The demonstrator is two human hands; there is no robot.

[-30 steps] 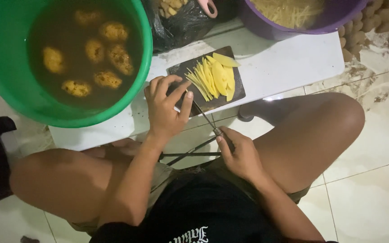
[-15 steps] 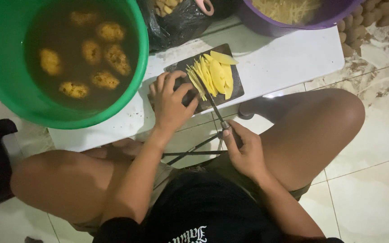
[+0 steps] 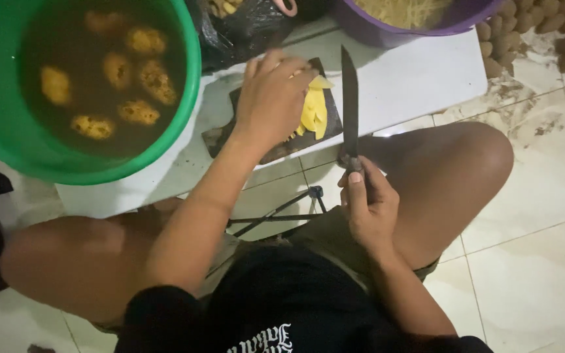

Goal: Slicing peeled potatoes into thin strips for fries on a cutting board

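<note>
Your left hand (image 3: 273,98) lay palm down on the yellow potato strips (image 3: 314,111), fingers curled together over the pile and pressing it onto the dark cutting board (image 3: 276,145). The board sat at the near edge of the white board-like surface (image 3: 413,78), roughly at its middle, with one corner reaching close to that edge. Your right hand (image 3: 367,209) was off the surface, over your lap, its fingers wrapped tight round the handle of the knife (image 3: 349,98), thumb laid along the top. The blade stood up and away from you, its tip over the surface just right of the cutting board and apart from the strips.

To the left, the green basin (image 3: 178,124) of murky water with peeled potatoes (image 3: 138,112) crowded the left end of the surface, its rim near the cutting board's left corner. A black plastic bag (image 3: 243,33) pressed against the far edge behind your left hand, and the purple basin (image 3: 387,33) of shredded strips stood at the far right corner. Between the cutting board and the right edge the surface was bare. Brown unpeeled potatoes (image 3: 544,33) lay on the tiled floor (image 3: 544,196) past the right edge. A black tripod leg (image 3: 282,212) stood between your knees.
</note>
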